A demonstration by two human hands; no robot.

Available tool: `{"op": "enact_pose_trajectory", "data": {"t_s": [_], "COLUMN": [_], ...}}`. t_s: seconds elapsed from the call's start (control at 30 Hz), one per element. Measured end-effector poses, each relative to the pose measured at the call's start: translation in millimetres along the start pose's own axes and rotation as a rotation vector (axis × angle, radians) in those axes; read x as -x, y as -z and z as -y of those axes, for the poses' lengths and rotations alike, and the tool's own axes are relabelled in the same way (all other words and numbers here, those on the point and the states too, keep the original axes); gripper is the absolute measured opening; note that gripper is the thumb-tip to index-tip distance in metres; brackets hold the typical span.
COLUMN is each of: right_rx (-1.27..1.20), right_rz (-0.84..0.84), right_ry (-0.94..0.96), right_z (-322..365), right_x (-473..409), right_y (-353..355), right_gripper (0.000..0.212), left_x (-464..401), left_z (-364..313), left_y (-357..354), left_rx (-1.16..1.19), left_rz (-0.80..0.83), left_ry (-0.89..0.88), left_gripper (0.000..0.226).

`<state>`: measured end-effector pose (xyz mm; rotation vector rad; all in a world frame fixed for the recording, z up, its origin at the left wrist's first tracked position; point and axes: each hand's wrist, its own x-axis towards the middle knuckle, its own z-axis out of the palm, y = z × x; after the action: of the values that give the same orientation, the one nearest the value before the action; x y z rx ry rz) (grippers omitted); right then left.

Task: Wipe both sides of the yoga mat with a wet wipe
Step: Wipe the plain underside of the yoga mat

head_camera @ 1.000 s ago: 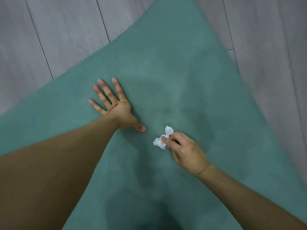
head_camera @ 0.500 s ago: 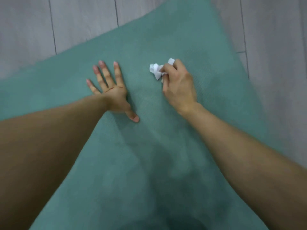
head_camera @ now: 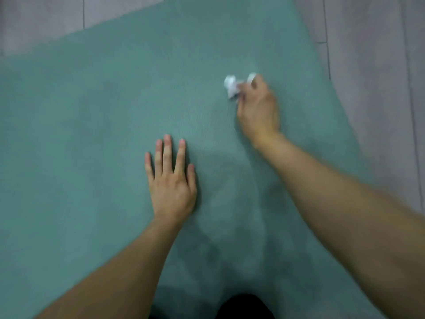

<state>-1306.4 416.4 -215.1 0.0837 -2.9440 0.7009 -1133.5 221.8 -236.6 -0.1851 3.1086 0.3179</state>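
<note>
Yoga mat (head_camera: 96, 116), teal green, lies flat on the floor (head_camera: 377, 93) and fills most of the head view. Floor is grey plank, seen along the top edge and down the right side. Mat's right edge runs diagonally from top centre toward lower right.

Left hand (head_camera: 171, 180) lies palm down on the mat, near the middle of the view. Its fingers (head_camera: 167, 155) are straight and close together, pointing away from the person, thumb tucked beside the index finger. It holds nothing; it rests flat against the mat surface.

Right hand (head_camera: 257, 107) is further out and to the right, toward the mat's right edge, well apart from the left hand. Its fingers are curled round a crumpled white wet wipe (head_camera: 232, 87). Wipe bulges out at the far left side of the grip, with a second small white lobe showing above the knuckles. Wipe appears to be down on the mat; exact contact cannot be confirmed because the right hand and wipe are motion-blurred.

Both forearms are bare and enter from the bottom corners. Faint darker patch on the mat between the two arms; whether shadow or dampness cannot be told. Dark shape (head_camera: 246, 307) at bottom centre, unidentified.
</note>
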Motion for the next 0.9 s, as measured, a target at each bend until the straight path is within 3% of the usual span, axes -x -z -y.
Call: {"op": "enact_pose_trajectory", "data": {"t_s": [0.1,0.17,0.23,0.27,0.3,0.4,0.47,0.5,0.57,0.63,0.7,0.77,0.83,0.9], "right_rx": [-0.13,-0.108,-0.01,0.03,0.04,0.138,0.083,0.039,-0.089,-0.126,-0.051,0.001,0.061,0.087], "right_rz": [0.194,0.344,0.366,0.307,0.198,-0.014,-0.066,-0.041,0.179,0.468,0.549,0.367,0.098,-0.031], "right_ry": [0.308,0.575,0.834,0.853,0.787,0.284,0.103,0.128,0.348,0.726,0.989,0.878,0.463,0.105], "right_z": [26.5,22.7,2.3,-3.3,-9.3,-21.3,-9.9,1.4,17.5,14.9,0.2,-8.5,-13.6,-14.1], "right_x": [158.2,212.0,166.8,124.6,79.0,-37.1,-32.1,-2.1,84.9,149.1,131.2,74.8,17.6,0.9], "right_y": [12.5,31.7,37.3,35.3,28.3,17.5,8.6,8.4,15.6,34.7,45.3,38.4,28.9,19.6], "right_gripper": [0.024,0.026,0.025,0.023,0.02,0.028,0.025,0.021,0.018,0.021,0.021,0.019,0.027,0.025], "left_x": [4.6,4.7,8.3,8.3,7.5,8.4,10.1,11.0,10.7,9.6,10.1,9.1,8.0,6.3], "left_z": [2.7,2.2,2.0,2.0,1.9,3.4,2.5,2.1,2.6,2.5,1.7,2.6,3.2,4.6], "left_y": [-6.0,-9.3,-10.5,-11.0,-11.3,-12.8,-13.8,-14.1,-12.8,-12.3,-11.9,-12.8,-14.0,-15.3], "left_rx": [-0.014,-0.009,-0.006,-0.004,-0.003,-0.013,-0.007,0.006,0.037,0.055,0.073,0.069,0.053,0.035], "left_rz": [-0.02,-0.046,-0.062,-0.071,-0.072,-0.098,-0.096,-0.094,-0.104,-0.116,-0.118,-0.108,-0.1,-0.096], "left_ry": [0.017,0.02,0.018,0.009,0.005,0.001,-0.002,-0.002,0.004,0.015,0.017,0.013,0.01,0.005], "left_gripper": [0.064,0.064,0.064,0.064,0.064,0.063,0.063,0.063,0.062,0.061,0.06,0.06,0.06,0.061]}}
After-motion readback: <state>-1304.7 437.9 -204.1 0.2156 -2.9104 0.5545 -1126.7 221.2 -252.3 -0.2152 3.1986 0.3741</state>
